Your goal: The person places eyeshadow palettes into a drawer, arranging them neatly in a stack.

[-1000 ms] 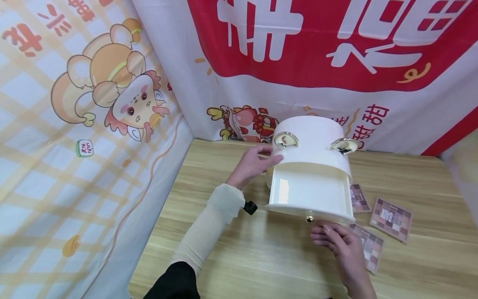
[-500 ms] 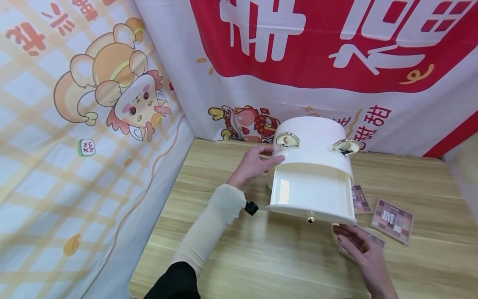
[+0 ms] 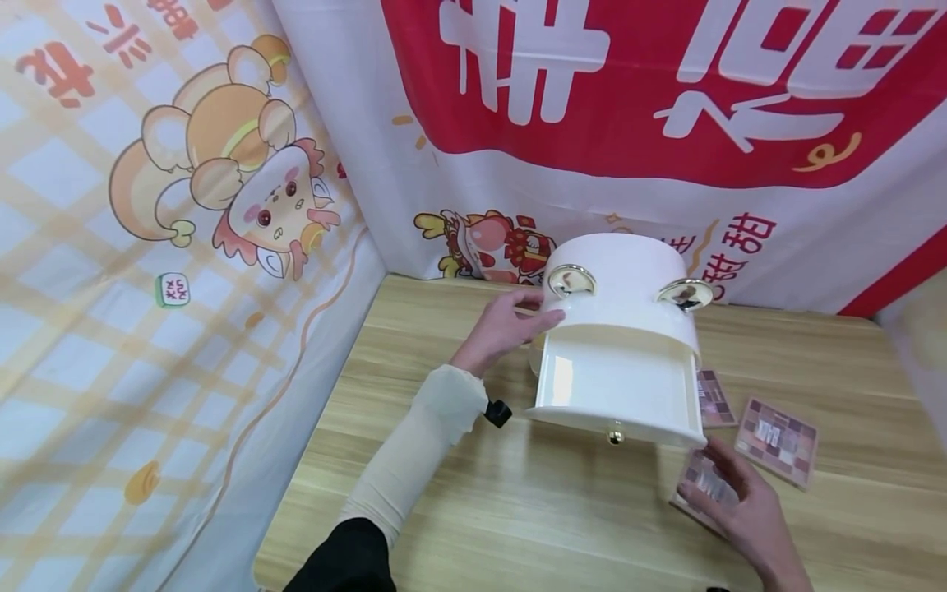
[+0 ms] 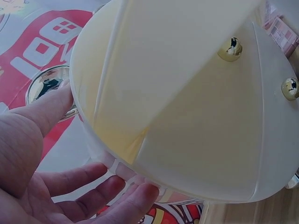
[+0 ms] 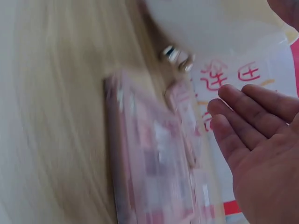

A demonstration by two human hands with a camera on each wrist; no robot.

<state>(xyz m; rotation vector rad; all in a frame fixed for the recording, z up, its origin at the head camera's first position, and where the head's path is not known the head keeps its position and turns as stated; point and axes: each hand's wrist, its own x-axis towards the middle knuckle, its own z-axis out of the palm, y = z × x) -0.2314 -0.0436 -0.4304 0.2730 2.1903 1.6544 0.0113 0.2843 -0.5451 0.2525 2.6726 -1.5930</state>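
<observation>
A white rounded storage box with gold ring ornaments stands on the wooden table. Its drawer is pulled out, and a gold knob sits on the front. My left hand rests against the box's left side; in the left wrist view the thumb lies near a gold ring and the fingers spread along the wall. Beyond the drawer's right corner, my right hand hovers over a pink checkered palette. In the right wrist view its fingers are extended, apart from the palettes.
Two more checkered palettes lie right of the box, one fully visible and the other partly behind the drawer. A printed cloth hangs close behind the box. Another patterned cloth borders the table's left side.
My right hand has moved right from beside the drawer knob to over the near palette, which now shows farther left and turned. My left hand stays at the box, and the drawer remains out.
</observation>
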